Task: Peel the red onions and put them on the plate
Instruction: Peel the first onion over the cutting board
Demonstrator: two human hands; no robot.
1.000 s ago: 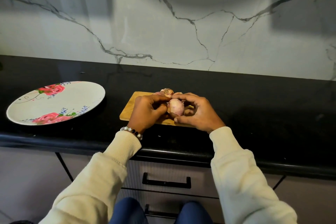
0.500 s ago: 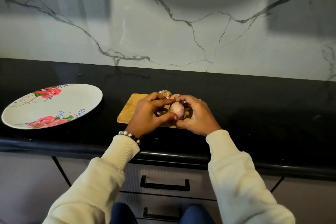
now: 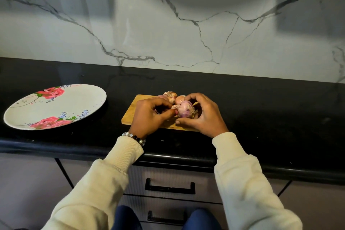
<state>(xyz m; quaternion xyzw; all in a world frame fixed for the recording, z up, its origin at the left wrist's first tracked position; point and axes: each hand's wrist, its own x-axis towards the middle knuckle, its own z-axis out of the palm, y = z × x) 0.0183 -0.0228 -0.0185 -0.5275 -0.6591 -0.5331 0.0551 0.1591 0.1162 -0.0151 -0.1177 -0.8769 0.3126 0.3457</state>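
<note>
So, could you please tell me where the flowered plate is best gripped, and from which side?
Probably the flowered plate is best taken at its near rim, coming from the counter's front edge. It lies flat and shallow on the black counter, so only the thin raised rim offers a pinch: thumb on top, fingers slid beneath. Its right edge also looks reachable, facing the cutting board.

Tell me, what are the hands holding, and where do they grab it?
One red onion. The right hand cups its right side, near the root end. The left hand pinches a bit of skin at its left end.
</note>
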